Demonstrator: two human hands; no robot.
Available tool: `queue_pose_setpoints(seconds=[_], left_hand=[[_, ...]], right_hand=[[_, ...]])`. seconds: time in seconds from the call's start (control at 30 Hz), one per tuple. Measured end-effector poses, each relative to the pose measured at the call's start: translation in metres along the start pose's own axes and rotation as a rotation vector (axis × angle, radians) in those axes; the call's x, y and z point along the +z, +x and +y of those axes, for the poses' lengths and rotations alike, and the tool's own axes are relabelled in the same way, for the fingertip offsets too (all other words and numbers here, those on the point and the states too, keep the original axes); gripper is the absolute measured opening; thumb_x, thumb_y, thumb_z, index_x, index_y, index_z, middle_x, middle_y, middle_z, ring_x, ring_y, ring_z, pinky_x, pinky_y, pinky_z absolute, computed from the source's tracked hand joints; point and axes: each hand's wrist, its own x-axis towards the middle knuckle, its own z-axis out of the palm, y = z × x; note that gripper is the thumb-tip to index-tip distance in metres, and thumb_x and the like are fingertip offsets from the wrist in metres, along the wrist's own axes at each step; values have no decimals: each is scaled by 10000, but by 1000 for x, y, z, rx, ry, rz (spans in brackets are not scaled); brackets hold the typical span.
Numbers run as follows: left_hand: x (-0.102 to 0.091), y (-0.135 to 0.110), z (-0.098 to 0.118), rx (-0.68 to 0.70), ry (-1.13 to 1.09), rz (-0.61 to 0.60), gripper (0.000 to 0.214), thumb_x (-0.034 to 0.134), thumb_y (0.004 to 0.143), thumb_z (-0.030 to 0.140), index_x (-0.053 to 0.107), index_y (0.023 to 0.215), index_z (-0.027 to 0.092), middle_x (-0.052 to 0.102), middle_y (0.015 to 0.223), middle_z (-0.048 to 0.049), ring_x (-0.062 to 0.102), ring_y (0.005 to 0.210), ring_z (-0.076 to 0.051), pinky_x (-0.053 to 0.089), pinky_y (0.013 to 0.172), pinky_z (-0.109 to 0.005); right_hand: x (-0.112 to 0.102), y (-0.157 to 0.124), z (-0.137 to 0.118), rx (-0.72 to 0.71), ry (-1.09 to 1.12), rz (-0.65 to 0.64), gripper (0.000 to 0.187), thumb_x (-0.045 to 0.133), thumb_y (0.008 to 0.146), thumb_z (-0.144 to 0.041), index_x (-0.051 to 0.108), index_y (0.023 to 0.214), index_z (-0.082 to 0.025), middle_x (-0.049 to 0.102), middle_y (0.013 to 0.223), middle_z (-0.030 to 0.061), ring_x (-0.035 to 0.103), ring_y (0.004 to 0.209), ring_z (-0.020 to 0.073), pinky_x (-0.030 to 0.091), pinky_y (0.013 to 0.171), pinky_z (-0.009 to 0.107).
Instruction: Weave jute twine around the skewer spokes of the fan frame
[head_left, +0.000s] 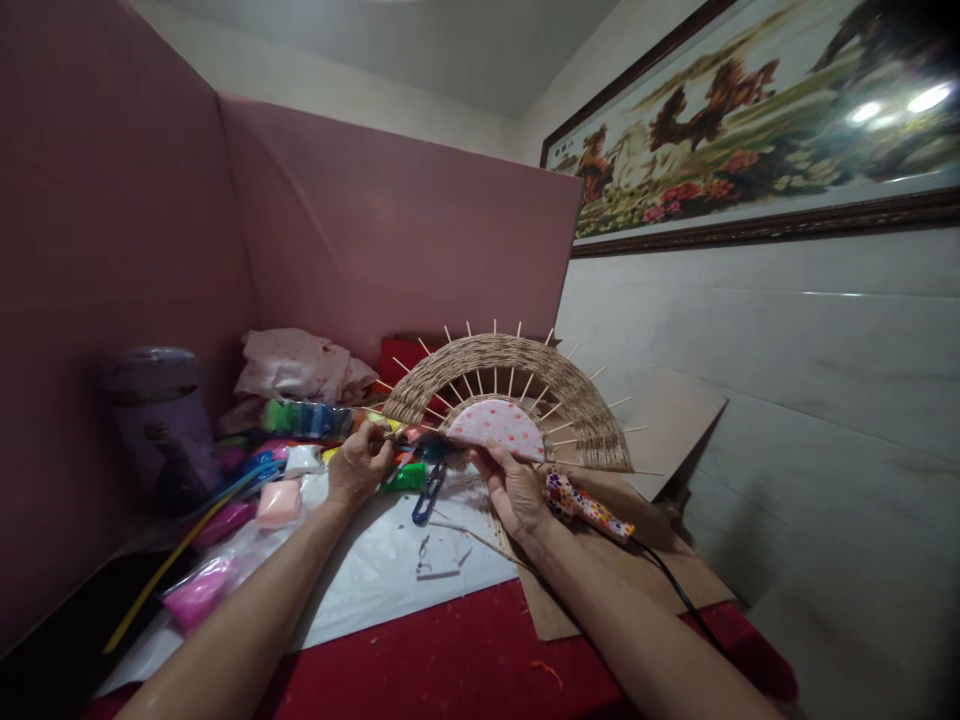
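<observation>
I hold up a half-round woven fan of jute twine on thin wooden sticks, with a pink dotted half-disc at its centre. My right hand grips the fan from below, its fingers closed round the dotted centre. At the fan's left end, my left hand is closed in a pinch on the lowest sticks and twine. A patterned glue gun with a black cord lies just right of my right wrist.
White paper covers a red table. Blue scissors, colourful clay packets, a purple jar, pink cloth and cardboard sheets lie around. Pink partition boards stand behind; a framed picture hangs on the right wall.
</observation>
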Motion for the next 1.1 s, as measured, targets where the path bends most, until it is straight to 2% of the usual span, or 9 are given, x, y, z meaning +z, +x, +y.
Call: queue_pose_setpoints(seconds=[0.3,0.47,0.63,0.77,1.0,1.1], left_hand=[[1,-1,-2,150,54,58,215,462,807,382,495,676,214,574,677,-3,545,675,-151,354,588,-238],[2,-1,-4,111,136,9,283,414,835,393,519,647,210,568,638,-17,533,633,-154,330,575,-251],[2,-1,0,65,165,60,280,323,872,302,539,728,197,594,689,-47,551,679,-176,334,618,-271],[2,-3,8,89,151,41,226,360,856,282,535,739,200,599,702,-34,557,697,-164,330,636,-260],[5,-3,10,16,139,61,276,317,893,285,533,750,190,586,631,-23,529,582,-155,240,542,-268],[5,-3,11,27,132,65,289,334,890,289,535,711,185,566,586,-18,507,543,-146,220,529,-268]], right_hand=[[1,0,0,1,-21,7,260,799,507,-101,631,697,-157,701,719,-19,659,698,127,579,673,270],[0,0,1,7,-11,32,277,796,487,-84,632,697,-162,702,712,-17,665,692,137,588,645,270],[-1,1,1,3,-30,31,273,809,480,-89,627,673,-151,702,708,-12,662,693,134,590,659,263],[-1,2,2,-6,-22,49,280,802,473,-70,628,671,-165,703,716,-26,659,699,134,592,666,274],[-2,2,1,7,9,55,286,793,469,-48,639,677,-169,706,710,-29,658,708,140,596,659,281],[-2,2,1,22,23,52,287,790,474,-43,644,689,-165,709,712,-21,658,716,143,597,658,285]])
